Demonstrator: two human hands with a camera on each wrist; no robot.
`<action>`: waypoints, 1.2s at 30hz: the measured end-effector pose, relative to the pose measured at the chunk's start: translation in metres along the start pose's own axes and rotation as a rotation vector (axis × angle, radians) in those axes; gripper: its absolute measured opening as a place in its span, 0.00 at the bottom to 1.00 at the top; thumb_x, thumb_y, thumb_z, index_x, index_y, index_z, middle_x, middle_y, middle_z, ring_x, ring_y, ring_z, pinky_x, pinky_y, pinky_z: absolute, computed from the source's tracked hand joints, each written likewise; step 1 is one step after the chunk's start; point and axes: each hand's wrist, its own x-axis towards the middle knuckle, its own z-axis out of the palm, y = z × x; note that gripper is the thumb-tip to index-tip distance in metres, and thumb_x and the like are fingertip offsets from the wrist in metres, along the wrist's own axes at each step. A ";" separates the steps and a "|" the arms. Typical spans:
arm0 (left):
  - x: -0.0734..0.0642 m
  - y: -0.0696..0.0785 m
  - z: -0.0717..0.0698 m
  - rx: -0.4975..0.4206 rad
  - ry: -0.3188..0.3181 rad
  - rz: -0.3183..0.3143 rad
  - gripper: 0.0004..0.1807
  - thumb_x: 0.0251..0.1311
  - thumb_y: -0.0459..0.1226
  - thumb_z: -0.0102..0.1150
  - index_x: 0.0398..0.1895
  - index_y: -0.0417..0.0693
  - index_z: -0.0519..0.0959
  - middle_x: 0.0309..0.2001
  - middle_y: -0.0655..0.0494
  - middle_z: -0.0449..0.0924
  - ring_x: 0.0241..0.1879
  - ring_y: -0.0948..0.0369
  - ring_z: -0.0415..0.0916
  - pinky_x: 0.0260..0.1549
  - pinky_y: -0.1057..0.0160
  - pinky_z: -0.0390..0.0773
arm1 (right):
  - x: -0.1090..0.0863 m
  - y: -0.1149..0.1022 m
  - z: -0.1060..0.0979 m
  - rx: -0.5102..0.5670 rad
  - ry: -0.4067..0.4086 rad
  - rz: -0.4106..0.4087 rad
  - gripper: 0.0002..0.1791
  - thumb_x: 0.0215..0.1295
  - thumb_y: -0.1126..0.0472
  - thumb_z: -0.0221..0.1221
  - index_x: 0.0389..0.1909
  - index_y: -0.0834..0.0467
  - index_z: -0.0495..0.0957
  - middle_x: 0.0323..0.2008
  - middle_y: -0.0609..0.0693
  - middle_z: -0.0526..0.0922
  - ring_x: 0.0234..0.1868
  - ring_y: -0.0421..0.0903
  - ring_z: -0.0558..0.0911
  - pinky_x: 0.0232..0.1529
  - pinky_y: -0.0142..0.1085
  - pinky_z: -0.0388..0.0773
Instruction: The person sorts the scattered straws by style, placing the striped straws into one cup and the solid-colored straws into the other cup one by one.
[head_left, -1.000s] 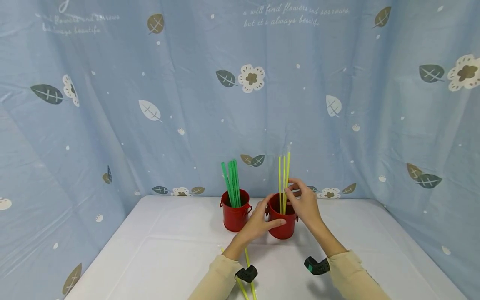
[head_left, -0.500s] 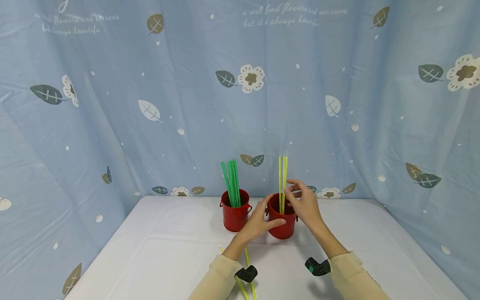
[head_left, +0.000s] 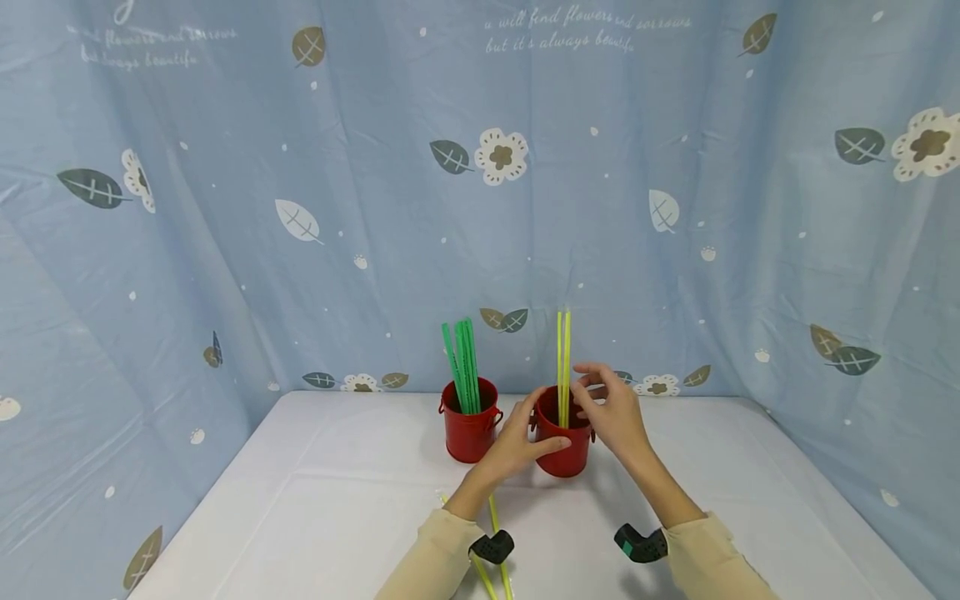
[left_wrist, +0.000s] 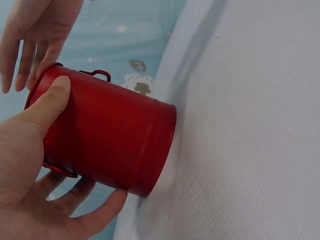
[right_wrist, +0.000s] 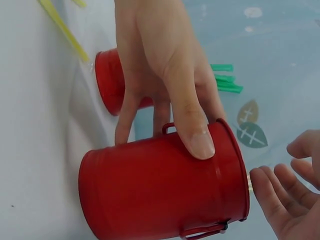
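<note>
My left hand [head_left: 516, 446] holds a small red metal bucket [head_left: 561, 460] from its left side, thumb across the front and fingers behind, as the left wrist view also shows. Yellow straws [head_left: 567, 354] stand close together in this bucket, clear wrapper ends at their tops. Over the rim's right side is my right hand [head_left: 615, 412], its fingers loosely bent beside the straws with nothing between them. In the right wrist view, the fingertips [right_wrist: 257, 177] are near the bucket's mouth. The straws' lower ends are hidden inside.
A second red bucket [head_left: 470, 437] with several green straws [head_left: 467, 367] stands to the left. More yellow straws [head_left: 497, 517] lie on the white table [head_left: 337, 517], partly under my left forearm. A blue patterned curtain [head_left: 375, 208] hangs behind the table.
My right hand lowered a yellow straw into the bucket, let go of it and drew slightly back to the right. The straws now stand closer together. My left hand kept its hold.
</note>
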 end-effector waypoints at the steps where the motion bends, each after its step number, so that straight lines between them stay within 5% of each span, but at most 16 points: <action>1: 0.000 0.000 0.000 -0.002 -0.001 -0.001 0.49 0.60 0.52 0.65 0.78 0.60 0.47 0.71 0.54 0.59 0.68 0.56 0.62 0.65 0.51 0.71 | -0.001 0.000 0.000 -0.002 -0.003 -0.004 0.17 0.69 0.61 0.60 0.57 0.59 0.76 0.39 0.57 0.82 0.37 0.56 0.86 0.29 0.40 0.86; 17: -0.001 0.001 -0.001 0.013 0.008 0.025 0.49 0.60 0.51 0.65 0.78 0.57 0.48 0.70 0.52 0.60 0.66 0.55 0.63 0.63 0.49 0.72 | -0.033 -0.015 0.002 0.003 -0.094 -0.043 0.14 0.66 0.62 0.62 0.52 0.60 0.78 0.36 0.51 0.82 0.31 0.47 0.83 0.27 0.30 0.83; 29: -0.001 -0.002 -0.002 0.069 0.012 0.049 0.46 0.64 0.44 0.63 0.78 0.55 0.48 0.68 0.46 0.62 0.64 0.52 0.66 0.61 0.47 0.74 | -0.063 -0.017 0.011 -0.060 -0.232 -0.129 0.12 0.63 0.59 0.65 0.46 0.53 0.79 0.32 0.42 0.81 0.25 0.35 0.78 0.26 0.29 0.79; 36: -0.001 -0.001 -0.001 0.072 0.022 0.026 0.46 0.62 0.47 0.64 0.78 0.60 0.48 0.69 0.48 0.61 0.65 0.52 0.66 0.63 0.49 0.73 | -0.074 -0.010 0.020 -0.035 -0.352 -0.161 0.11 0.62 0.63 0.65 0.44 0.54 0.79 0.31 0.43 0.82 0.27 0.32 0.79 0.27 0.29 0.80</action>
